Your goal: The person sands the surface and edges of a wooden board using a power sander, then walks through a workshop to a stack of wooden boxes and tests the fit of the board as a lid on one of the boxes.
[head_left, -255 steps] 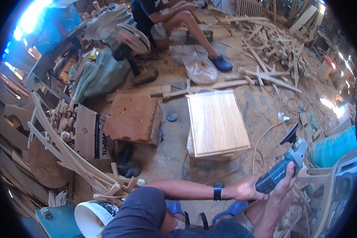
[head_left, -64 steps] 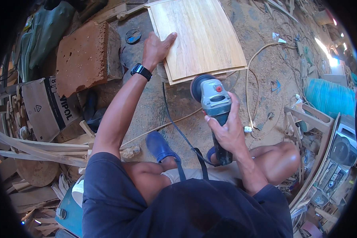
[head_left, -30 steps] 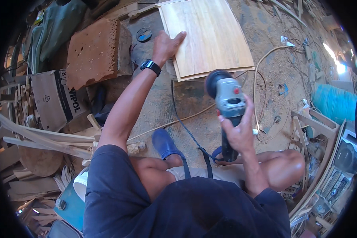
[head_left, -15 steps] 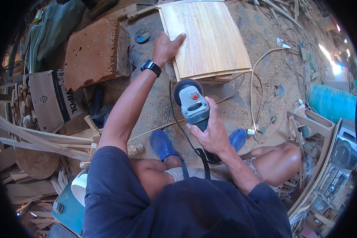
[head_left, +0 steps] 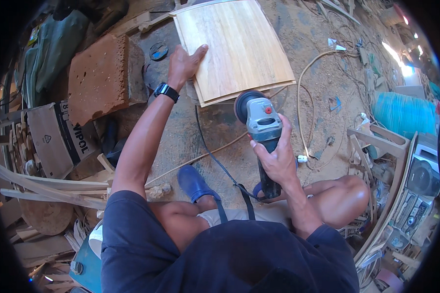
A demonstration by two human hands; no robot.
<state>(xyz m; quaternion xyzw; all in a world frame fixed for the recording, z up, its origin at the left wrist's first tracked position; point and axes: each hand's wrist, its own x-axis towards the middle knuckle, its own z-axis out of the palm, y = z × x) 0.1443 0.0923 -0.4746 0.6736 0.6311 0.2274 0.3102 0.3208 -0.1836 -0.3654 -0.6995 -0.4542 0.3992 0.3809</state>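
Note:
A pale wooden panel point(head_left: 235, 51) with a stepped edge lies in front of me, raised off the ground. My left hand point(head_left: 185, 64) grips its left edge, thumb on the top face and the other fingers partly hidden along the side. In my right hand point(head_left: 277, 158) is an angle grinder point(head_left: 264, 121), its body grey and dark with a red button. The grinder's round disc point(head_left: 244, 103) meets or nearly meets the panel's near edge, around the middle. From the tool a black cord point(head_left: 211, 154) runs toward the panel's left side.
A rough reddish block point(head_left: 98, 75) and a cardboard box point(head_left: 54, 141) stand to the left, near curved wooden strips point(head_left: 58, 185). Right of the panel, a tan cable point(head_left: 299, 105) loops over the dusty ground. Farther right are a turquoise coil point(head_left: 406, 115) and a wooden frame point(head_left: 376, 141).
The grinder has moved rightward along the panel's near edge, from its left corner to about the middle. My left hand keeps its hold; the whole view has shifted slightly.

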